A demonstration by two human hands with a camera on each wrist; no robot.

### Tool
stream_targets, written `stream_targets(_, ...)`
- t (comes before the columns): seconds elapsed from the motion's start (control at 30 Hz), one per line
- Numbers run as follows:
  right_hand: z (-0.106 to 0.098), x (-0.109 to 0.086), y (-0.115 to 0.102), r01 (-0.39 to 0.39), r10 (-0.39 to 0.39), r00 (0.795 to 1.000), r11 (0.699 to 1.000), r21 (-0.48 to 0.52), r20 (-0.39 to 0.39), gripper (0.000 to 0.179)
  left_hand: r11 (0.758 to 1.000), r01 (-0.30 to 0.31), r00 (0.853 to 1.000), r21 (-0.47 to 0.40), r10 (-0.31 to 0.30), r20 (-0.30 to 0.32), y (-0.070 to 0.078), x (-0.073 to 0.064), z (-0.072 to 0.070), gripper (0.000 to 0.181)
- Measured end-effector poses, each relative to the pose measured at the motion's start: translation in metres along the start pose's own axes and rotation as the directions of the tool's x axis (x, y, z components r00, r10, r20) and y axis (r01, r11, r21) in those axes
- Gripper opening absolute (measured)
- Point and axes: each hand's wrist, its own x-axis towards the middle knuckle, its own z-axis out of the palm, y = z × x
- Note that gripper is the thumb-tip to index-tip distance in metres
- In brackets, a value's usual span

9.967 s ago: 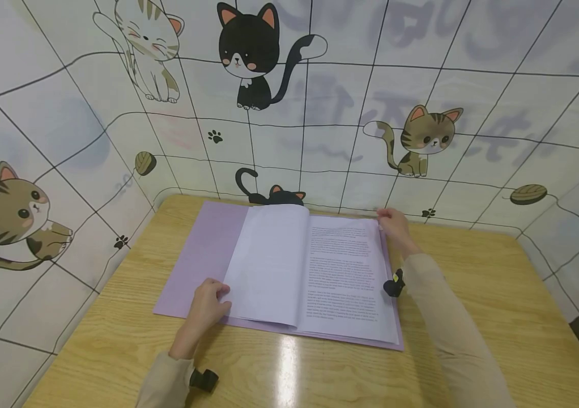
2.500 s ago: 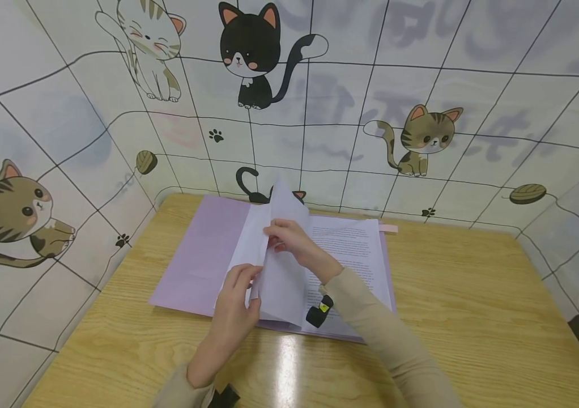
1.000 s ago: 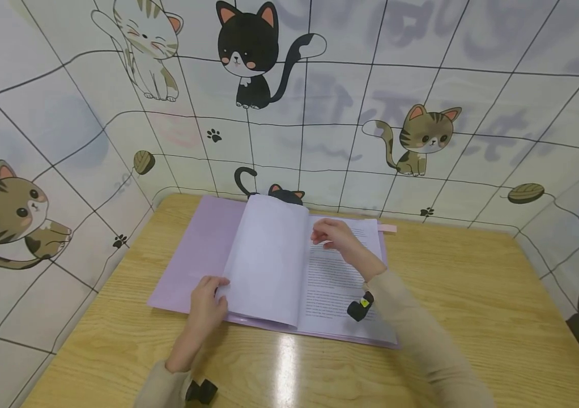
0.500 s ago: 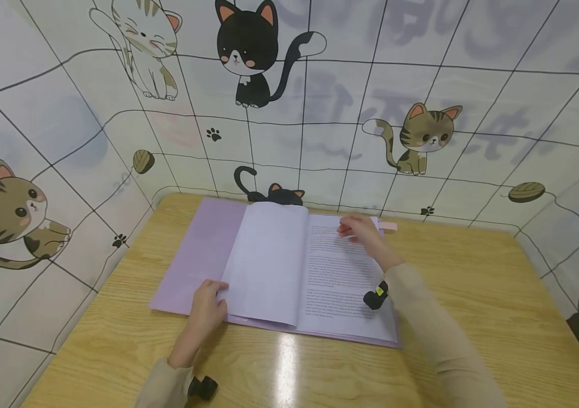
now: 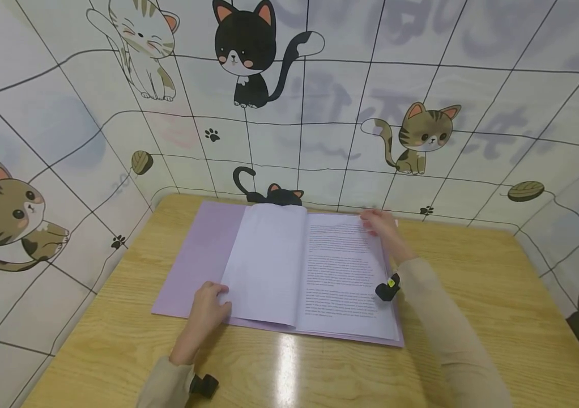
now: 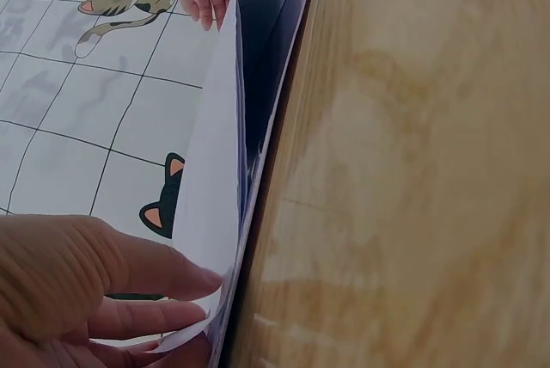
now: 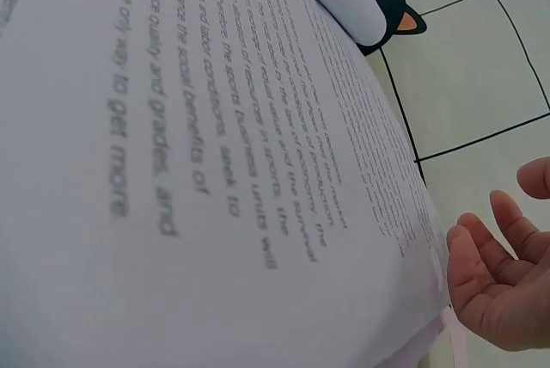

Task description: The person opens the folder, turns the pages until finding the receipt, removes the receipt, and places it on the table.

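Observation:
An open purple folder [image 5: 203, 249] of printed papers lies on the table. A blank page [image 5: 266, 266] lies curved on the left side, and a page of printed text [image 5: 340, 277] faces up on the right. At the lower left edge of the blank page, my left hand [image 5: 207, 309] pinches the paper between thumb and fingers; the left wrist view shows the sheet's edge [image 6: 210, 170] running into that grip. My right hand [image 5: 383, 226] is at the text page's top right corner, fingers loosely bent with nothing between them in the right wrist view. It partly covers a pink tab [image 7: 457, 338].
The wooden table [image 5: 473, 294] extends right of the folder and in front of it. A white wall [image 5: 340, 113] with cartoon cats and grid lines stands close behind the folder's far edge. Black wrist cameras [image 5: 388, 288] are strapped to both sleeves.
The page raised between both hands 2.5 seconds ago now lies on the left. My right hand has moved right across the text to its top corner; my left hand stays at the left edge.

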Motion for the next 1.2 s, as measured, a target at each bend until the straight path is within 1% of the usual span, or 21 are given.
stream_targets(0.07,-0.005,0.002,0.0,0.002,-0.002,1.0,1.0,-0.024,-0.011,0.046,1.0,0.007,1.0,-0.003,-0.007,0.007,0.0,0.0,0.0,0.027)
stream_targets(0.2,-0.014,0.005,0.001,0.034,-0.036,0.999,0.998,-0.061,-0.034,0.045,1.0,0.021,1.0,-0.001,-0.021,0.017,0.0,0.001,-0.001,0.03)
stream_targets(0.3,-0.018,0.004,-0.002,0.057,-0.06,0.997,0.996,-0.069,-0.048,0.045,0.999,0.031,0.999,0.007,-0.031,0.019,0.0,0.002,-0.001,0.031)
stream_targets(0.4,-0.021,0.002,-0.004,0.063,-0.066,0.996,0.996,-0.07,-0.052,0.046,0.999,0.043,0.999,0.015,-0.043,0.016,0.0,0.002,-0.002,0.032)
stream_targets(0.53,-0.022,0.004,-0.004,0.034,-0.039,0.996,0.997,-0.07,-0.076,0.048,0.997,0.06,0.998,0.04,-0.06,0.01,0.002,0.002,-0.002,0.031)
stream_targets(0.57,-0.022,0.006,-0.004,0.023,-0.029,0.995,0.997,-0.071,-0.091,0.047,0.997,0.064,0.998,0.048,-0.065,0.009,0.003,0.001,-0.002,0.03)
stream_targets(0.63,-0.024,0.012,-0.001,0.011,-0.018,0.995,0.997,-0.075,-0.095,0.048,0.996,0.068,0.998,0.064,-0.068,0.006,0.004,0.001,-0.003,0.03)
stream_targets(0.77,-0.023,0.014,-0.001,0.019,-0.022,0.997,0.999,-0.042,-0.078,0.048,0.995,0.057,0.998,0.076,-0.058,0.01,0.005,0.001,-0.002,0.029)
stream_targets(0.9,-0.023,0.008,-0.006,0.007,-0.008,0.998,1.0,-0.016,-0.064,0.049,0.997,0.037,0.999,0.064,-0.039,0.023,0.003,0.001,-0.001,0.029)
stream_targets(1.07,-0.026,0.006,-0.008,-0.016,0.014,1.0,0.998,-0.058,-0.028,0.051,0.999,0.029,0.999,0.044,-0.03,0.026,0.001,0.0,-0.001,0.029)
stream_targets(1.2,-0.03,0.006,-0.006,-0.012,0.013,1.0,0.993,-0.114,0.004,0.05,0.999,0.023,1.0,0.031,-0.024,0.02,0.0,0.0,0.0,0.029)
